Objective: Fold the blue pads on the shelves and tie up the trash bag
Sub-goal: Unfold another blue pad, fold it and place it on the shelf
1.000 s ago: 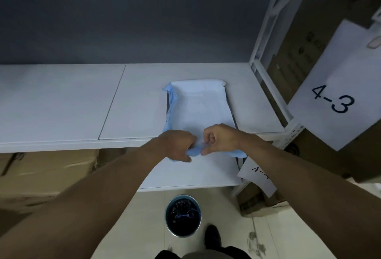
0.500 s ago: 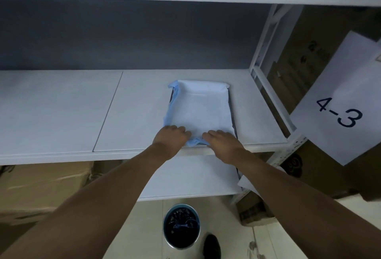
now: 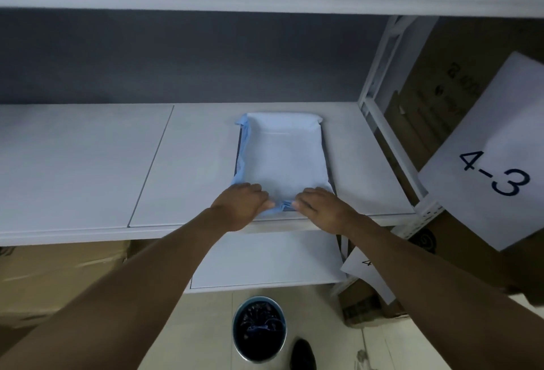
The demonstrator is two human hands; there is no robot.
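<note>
A folded blue pad [image 3: 284, 157], pale side up with blue edges showing, lies on the white shelf [image 3: 88, 169] right of centre. My left hand [image 3: 241, 206] rests on the pad's near left corner, thumb beside a bunched blue fold. My right hand [image 3: 319, 207] lies flat on the near right corner, fingers pointing left. Both hands press the near edge down by the shelf's front lip. On the floor below stands a round bin with a dark trash bag [image 3: 259, 328] whose top is gathered.
A white upright post [image 3: 379, 75] bounds the shelf on the right, with cardboard boxes and a paper sign "4-3" [image 3: 494, 175] beyond. A lower shelf [image 3: 265, 260] sits under my arms. Boxes [image 3: 59, 275] fill the lower left. A dark shoe [image 3: 303, 355] is beside the bin.
A second ago both hands pinched the pad's near edge off the shelf front. They have since pushed it forward onto the shelf and flattened onto it.
</note>
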